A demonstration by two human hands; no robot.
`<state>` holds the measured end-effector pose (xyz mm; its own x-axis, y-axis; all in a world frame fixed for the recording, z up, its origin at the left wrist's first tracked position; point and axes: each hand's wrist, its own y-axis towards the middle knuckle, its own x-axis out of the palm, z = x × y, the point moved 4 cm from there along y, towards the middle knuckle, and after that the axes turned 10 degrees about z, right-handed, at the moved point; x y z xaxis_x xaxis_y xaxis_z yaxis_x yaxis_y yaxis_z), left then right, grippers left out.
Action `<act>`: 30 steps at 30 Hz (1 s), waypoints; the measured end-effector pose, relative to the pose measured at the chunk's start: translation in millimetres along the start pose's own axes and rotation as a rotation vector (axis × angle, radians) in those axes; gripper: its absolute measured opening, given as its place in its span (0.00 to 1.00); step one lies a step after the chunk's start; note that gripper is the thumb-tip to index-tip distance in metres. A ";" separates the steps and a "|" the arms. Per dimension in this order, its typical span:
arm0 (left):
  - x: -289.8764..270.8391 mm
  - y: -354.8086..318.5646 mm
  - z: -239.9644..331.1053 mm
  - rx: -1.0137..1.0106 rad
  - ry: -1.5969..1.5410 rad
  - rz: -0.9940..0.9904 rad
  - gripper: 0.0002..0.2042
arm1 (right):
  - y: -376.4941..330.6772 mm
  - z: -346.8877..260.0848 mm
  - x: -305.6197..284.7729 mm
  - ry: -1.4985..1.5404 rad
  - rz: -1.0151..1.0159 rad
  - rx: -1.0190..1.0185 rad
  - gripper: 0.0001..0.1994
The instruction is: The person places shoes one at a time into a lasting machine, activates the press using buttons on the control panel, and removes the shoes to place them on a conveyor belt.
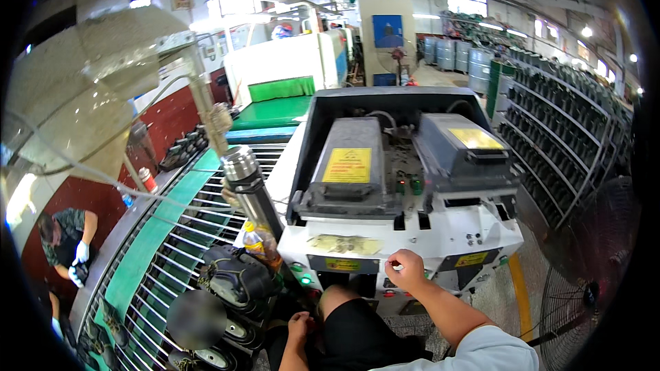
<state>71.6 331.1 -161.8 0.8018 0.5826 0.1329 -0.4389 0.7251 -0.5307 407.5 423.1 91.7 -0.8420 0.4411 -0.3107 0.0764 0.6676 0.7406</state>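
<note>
Factory floor: the right hand (405, 268), closed in a loose fist, presses on the front panel of the white machine (405, 233), while the left hand (300, 324), grip indiscernible, sits below the panel beside black shoes (237, 282).

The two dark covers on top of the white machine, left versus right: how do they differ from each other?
The left cover carries a large yellow label on its middle; the right cover has a smaller yellow label nearer its far end. The left cover looks longer and narrower, running straight back; the right cover looks broader and lies angled outward, though the fisheye bends shapes. Both are dark grey, boxy, and sit on the white machine. The right hand touches the machine's front panel.
</note>
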 end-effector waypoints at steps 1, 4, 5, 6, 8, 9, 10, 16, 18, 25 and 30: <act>0.6 -1.5 3.4 -0.009 0.032 -0.013 0.07 | 3.5 -11.0 12.8 -0.017 -0.008 -0.056 0.05; -4.8 0.5 6.0 -0.053 -0.094 -0.051 0.08 | 8.7 -27.0 50.5 -0.053 -0.094 -0.154 0.05; -4.1 0.1 9.2 -0.060 -0.140 -0.071 0.08 | 11.8 -26.3 64.5 -0.089 -0.130 -0.160 0.05; -4.2 0.0 11.6 -0.093 -0.163 -0.050 0.07 | 17.1 -26.7 78.5 -0.125 -0.166 -0.166 0.05; -5.9 -0.9 15.1 -0.157 -0.208 -0.004 0.07 | 36.4 -26.4 107.3 -0.169 -0.245 -0.149 0.09; -2.4 0.0 14.6 -0.164 -0.208 -0.021 0.07 | 46.1 -7.4 121.0 -0.191 -0.198 -0.154 0.14; 2.0 2.4 14.2 -0.170 -0.205 -0.041 0.07 | 61.4 17.5 136.2 -0.323 -0.185 -0.181 0.22; -8.7 23.3 8.0 -0.236 -0.259 -0.023 0.08 | 215.7 71.3 211.8 -0.756 -0.034 0.270 0.47; -10.5 23.1 10.6 -0.280 -0.292 -0.003 0.08 | 240.4 73.8 211.2 -0.768 -0.189 0.654 0.55; -1.6 13.2 22.0 -0.258 -0.347 -0.176 0.07 | 287.4 148.7 168.1 -0.473 0.005 0.683 0.47; 11.6 9.7 28.6 -0.150 -0.196 -0.211 0.10 | 277.3 122.2 122.4 -0.081 0.012 0.561 0.45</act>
<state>65.0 355.4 -141.6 0.7692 0.4950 0.4040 -0.1946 0.7837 -0.5898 390.9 735.4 186.3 -0.7973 0.4802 -0.3657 0.3762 0.8691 0.3211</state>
